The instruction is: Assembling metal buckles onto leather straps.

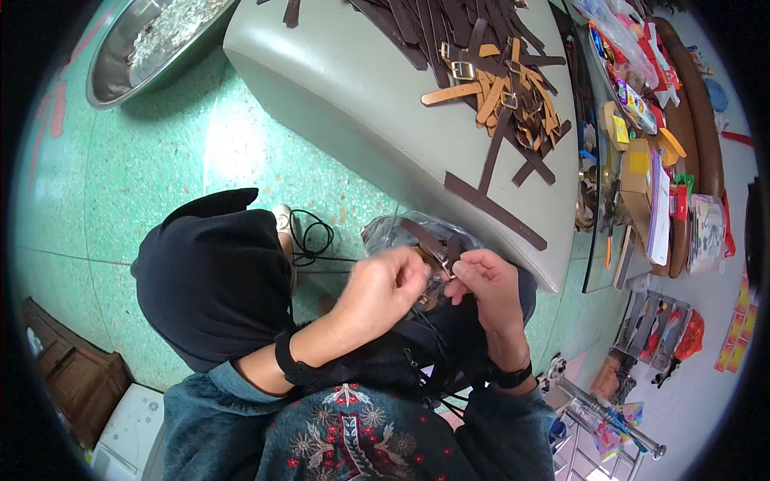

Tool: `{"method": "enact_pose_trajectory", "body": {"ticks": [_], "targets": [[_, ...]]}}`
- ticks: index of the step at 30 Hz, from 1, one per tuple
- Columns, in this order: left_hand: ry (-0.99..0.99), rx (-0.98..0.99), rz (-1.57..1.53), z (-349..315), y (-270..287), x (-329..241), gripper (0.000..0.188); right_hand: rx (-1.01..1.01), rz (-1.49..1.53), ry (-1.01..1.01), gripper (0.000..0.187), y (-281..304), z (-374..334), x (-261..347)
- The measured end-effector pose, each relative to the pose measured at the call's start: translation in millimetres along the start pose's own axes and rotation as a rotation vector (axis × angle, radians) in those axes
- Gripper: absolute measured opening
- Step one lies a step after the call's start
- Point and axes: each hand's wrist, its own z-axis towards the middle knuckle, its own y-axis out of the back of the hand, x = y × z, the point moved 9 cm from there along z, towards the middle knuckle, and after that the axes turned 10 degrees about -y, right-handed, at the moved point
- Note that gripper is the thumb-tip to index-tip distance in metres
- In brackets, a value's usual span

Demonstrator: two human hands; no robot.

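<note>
My right hand (484,290) pinches a dark brown leather strap (427,238) by its small metal buckle (446,268), between thumb and forefinger. Close on its left, my left hand (387,280) is closed with curled, slightly blurred fingers. Whatever those fingers hold is hidden. Below both hands, a clear plastic bag (378,231) sits at my lap, with its contents mostly covered. A heap of dark brown straps (437,32) lies on the grey padded bench (337,88) ahead, mixed with tan straps (491,98) that carry buckles. One loose strap (497,210) rests along the bench's near edge.
A metal basin (104,88) with pale scraps stands on the green floor at far left. Black cable (314,240) lies coiled by my shoe. At right are a cluttered glass table (597,248), a grey crate (656,325) and a metal rack (618,429).
</note>
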Motion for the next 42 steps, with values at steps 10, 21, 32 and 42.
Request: {"method": "enact_pose_trajectory", "body": {"ticks": [10, 21, 32, 42], "targets": [[0.154, 0.118, -0.232, -8.9, -21.4, 18.3, 0.018, -0.18, -0.263, 0.318, 0.014, -17.2, -15.7, 27.0], [0.217, 0.014, -0.482, -8.3, -19.4, 16.4, 0.02, 0.043, 0.118, -0.061, 0.016, -29.2, -10.1, 5.9], [0.149, -0.034, -0.376, -8.1, -17.5, 22.0, 0.02, 0.063, 0.169, -0.2, 0.015, -31.6, -5.3, 0.9], [0.164, 0.025, -0.397, -4.1, -16.1, 21.0, 0.014, -0.028, 0.159, -0.059, 0.019, -29.6, 0.2, 7.2]]}}
